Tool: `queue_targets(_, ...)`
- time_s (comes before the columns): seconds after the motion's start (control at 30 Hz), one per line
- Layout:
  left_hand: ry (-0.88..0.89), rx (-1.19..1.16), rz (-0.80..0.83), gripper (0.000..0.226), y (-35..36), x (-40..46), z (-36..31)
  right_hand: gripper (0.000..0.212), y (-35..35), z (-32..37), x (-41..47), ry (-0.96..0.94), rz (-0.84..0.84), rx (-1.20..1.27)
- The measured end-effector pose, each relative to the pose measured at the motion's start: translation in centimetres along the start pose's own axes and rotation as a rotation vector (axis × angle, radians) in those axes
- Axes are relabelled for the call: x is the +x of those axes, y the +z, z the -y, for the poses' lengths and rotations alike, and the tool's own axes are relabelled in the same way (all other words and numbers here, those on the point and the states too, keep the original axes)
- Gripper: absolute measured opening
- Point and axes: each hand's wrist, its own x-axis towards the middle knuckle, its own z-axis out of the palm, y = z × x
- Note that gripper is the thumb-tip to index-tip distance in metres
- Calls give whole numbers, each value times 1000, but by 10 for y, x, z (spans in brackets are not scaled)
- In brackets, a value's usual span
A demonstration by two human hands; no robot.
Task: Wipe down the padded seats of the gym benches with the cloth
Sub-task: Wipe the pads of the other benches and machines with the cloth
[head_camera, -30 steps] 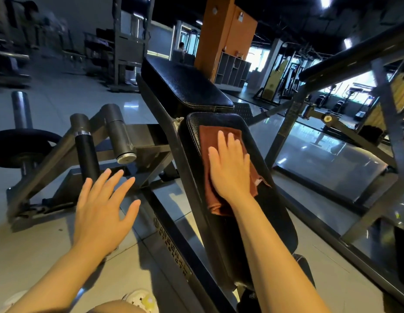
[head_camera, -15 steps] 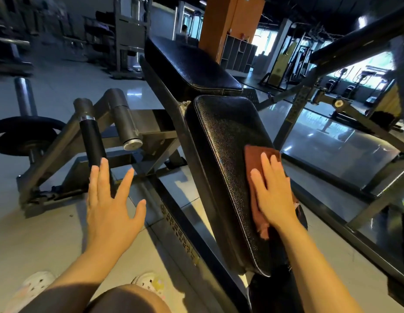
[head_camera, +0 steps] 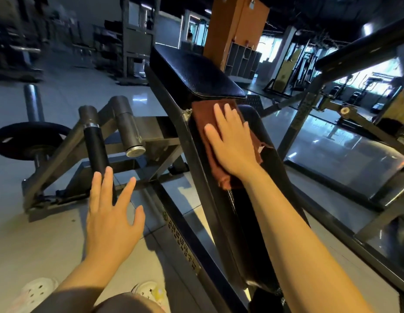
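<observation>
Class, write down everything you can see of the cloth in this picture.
The cloth is a reddish-brown, soft towel-like fabric, folded or bunched into a thick pad with a ragged edge at its right side. It lies flat on the upper end of the slanted black padded seat, just below the upper pad. The right hand presses on it with straight, spread fingers, hiding its middle.

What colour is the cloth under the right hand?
Reddish brown. The cloth shows best in the head view, pressed on the black seat pad.
</observation>
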Motion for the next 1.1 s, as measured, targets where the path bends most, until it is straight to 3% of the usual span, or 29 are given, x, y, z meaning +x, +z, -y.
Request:
queue_targets(0.1, 78, 44, -18, 58, -2, -1, 0, 62, 5, 9, -58, -174, 11, -37)
queue_targets(0.17, 142, 117, 0, 62, -6, -2, 1, 67, 8, 2, -96, -194, 5, -82)
queue_targets(0.37, 311, 256, 76, 63, -13, 2, -6, 82, 28, -21, -186, 117, -83, -199)
queue_targets(0.53, 303, 263, 102, 61, -14, 4, -6, 101, 37, 2, -153, 144, -168, -221)
queue_targets(0.87, 298, 268, 113, 58, -17, 8, -5, 92, 31, 53, 5, 74, -199, -259)
queue_targets(0.97, 290, 259, 124, 58, -18, 9, -5, 91, 31, 54, 1, 48, -204, -310)
queue_targets(1.1, 290, 262, 127, 59, -18, 9, -5, 94, 34, 32, -72, 61, -220, -315)
